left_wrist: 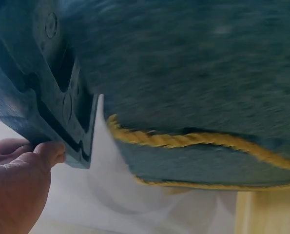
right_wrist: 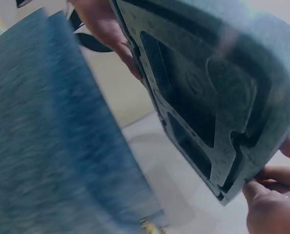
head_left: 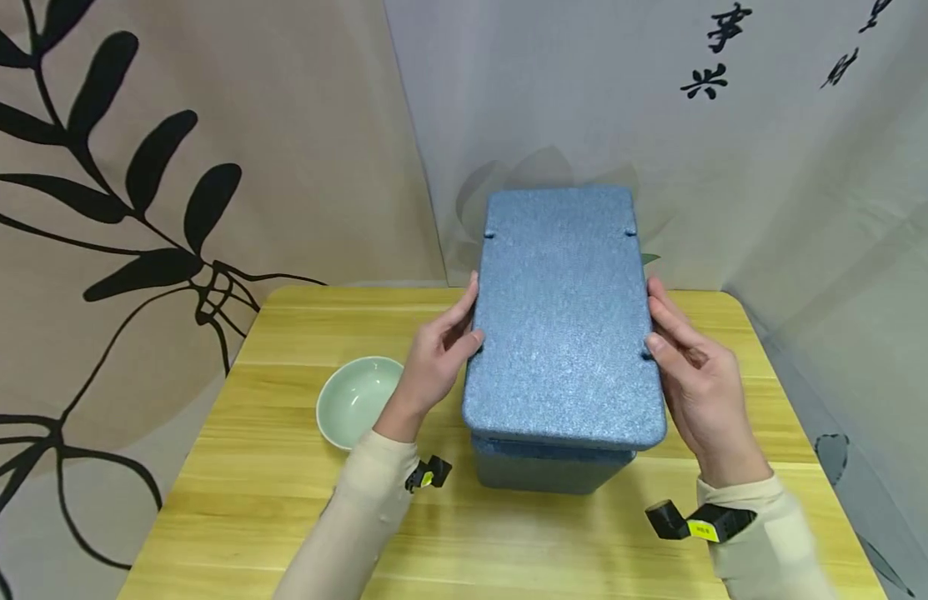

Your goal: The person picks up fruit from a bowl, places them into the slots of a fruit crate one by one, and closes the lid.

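A blue foam lid (head_left: 561, 317), flat with rounded corners and edge notches, is held above a matching box (head_left: 534, 468) on the table. My left hand (head_left: 432, 367) grips the lid's left edge and my right hand (head_left: 699, 387) grips its right edge, thumbs near the top face. Both wrist views show the lid's recessed underside (right_wrist: 183, 92) raised apart from the box's wall (left_wrist: 203, 63). A twisted yellow rope (left_wrist: 174, 140) runs along that wall. In the head view the lid hides the inside of the box.
A pale green bowl (head_left: 358, 400) stands left of the box, close to my left forearm. A green leaf tip (head_left: 649, 258) shows behind the lid at the right. Printed curtains (head_left: 321, 125) hang behind the wooden table (head_left: 283, 433).
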The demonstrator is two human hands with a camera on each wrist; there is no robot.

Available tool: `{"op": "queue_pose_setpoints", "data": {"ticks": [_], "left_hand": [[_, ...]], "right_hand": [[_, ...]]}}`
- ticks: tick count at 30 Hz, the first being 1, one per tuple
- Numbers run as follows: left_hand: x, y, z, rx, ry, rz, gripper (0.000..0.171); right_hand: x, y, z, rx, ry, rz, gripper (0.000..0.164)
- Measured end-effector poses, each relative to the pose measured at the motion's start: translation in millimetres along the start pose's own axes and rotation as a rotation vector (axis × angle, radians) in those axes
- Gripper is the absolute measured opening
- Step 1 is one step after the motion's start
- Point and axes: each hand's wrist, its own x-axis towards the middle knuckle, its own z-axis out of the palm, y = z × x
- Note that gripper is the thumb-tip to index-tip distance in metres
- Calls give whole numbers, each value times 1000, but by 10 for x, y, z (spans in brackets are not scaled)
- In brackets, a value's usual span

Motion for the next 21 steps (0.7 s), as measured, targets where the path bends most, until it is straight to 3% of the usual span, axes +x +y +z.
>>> {"op": "queue_pose_setpoints", "data": {"ticks": [6, 10, 15, 21], "left_hand": [[15, 118, 75, 27, 8, -98, 54], [-3, 114, 105, 74, 2, -172, 55], [-22, 90, 126, 117, 9, -236, 55], [-36, 43, 144, 144, 24, -243, 55]], "right_hand": [[-1, -97, 77, -169, 35, 88, 45], [-23, -24, 45, -252, 32, 150, 49], [-15, 40, 15, -277, 41, 186, 51], [-16, 90, -9, -276, 58, 206, 51]]}}
